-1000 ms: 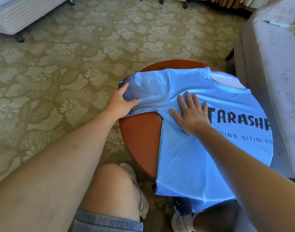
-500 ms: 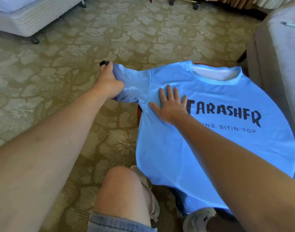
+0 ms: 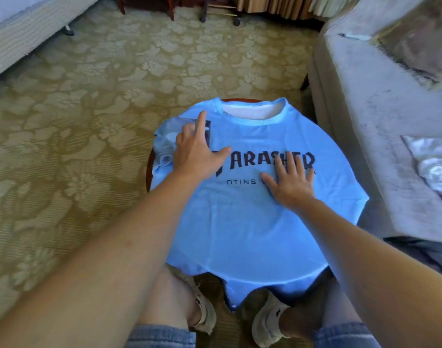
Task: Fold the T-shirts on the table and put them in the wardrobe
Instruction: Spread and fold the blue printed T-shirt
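Note:
A light blue T-shirt [image 3: 242, 229] with black lettering lies front up over a small round wooden table [image 3: 149, 169], collar away from me and hem hanging over the near edge. Its left sleeve [image 3: 168, 139] is folded inward onto the chest. My left hand [image 3: 197, 151] rests on that folded sleeve with fingers extended, index finger pointing up. My right hand [image 3: 290, 179] presses flat on the lettering at the shirt's middle right, fingers spread.
A grey sofa [image 3: 380, 121] stands close on the right with a pale cloth [image 3: 433, 164] on its seat. A bed corner [image 3: 26, 31] is at the far left. Patterned carpet [image 3: 76, 121] surrounds the table. My knees and shoes [image 3: 202, 310] are under the near edge.
My left hand carried the left sleeve inward and laid it on the chest. My right hand slid right across the lettering. The shirt now covers nearly the whole table.

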Demonstrator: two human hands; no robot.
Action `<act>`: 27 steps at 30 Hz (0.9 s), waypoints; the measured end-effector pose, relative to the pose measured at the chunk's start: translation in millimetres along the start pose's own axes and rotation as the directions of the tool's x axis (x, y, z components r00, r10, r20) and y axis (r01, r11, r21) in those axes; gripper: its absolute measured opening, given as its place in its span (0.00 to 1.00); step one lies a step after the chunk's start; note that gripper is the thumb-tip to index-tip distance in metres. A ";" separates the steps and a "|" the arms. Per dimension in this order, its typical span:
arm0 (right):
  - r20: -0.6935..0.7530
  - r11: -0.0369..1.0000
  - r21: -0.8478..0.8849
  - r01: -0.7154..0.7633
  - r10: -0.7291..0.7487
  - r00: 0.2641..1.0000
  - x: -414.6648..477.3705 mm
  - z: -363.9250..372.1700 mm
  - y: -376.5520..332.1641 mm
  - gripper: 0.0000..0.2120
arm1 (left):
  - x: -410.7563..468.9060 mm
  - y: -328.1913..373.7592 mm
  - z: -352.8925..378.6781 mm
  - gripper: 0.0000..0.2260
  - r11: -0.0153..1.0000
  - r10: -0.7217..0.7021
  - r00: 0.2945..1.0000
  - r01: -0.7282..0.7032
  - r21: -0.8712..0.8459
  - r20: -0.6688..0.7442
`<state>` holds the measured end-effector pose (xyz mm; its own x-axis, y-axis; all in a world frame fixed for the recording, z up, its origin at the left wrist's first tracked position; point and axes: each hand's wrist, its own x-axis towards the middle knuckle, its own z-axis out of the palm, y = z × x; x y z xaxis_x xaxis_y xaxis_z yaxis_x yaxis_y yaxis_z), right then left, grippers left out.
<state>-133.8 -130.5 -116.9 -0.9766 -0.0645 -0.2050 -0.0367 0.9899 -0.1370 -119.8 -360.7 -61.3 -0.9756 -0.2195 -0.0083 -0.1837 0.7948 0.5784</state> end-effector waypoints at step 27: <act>0.040 0.998 -0.003 0.060 -0.060 0.997 -38.4 13.4 -47.5 0.39 | -34.4 -57.7 13.5 0.42 0.848 -0.176 0.957 0.029 0.530 0.230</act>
<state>-91.7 -176.7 -115.5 -0.9634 -0.1286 -0.2351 -0.0958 0.9846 -0.1461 -77.2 -391.3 -105.4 -0.9293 -0.2200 -0.2968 -0.2475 0.9671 0.0581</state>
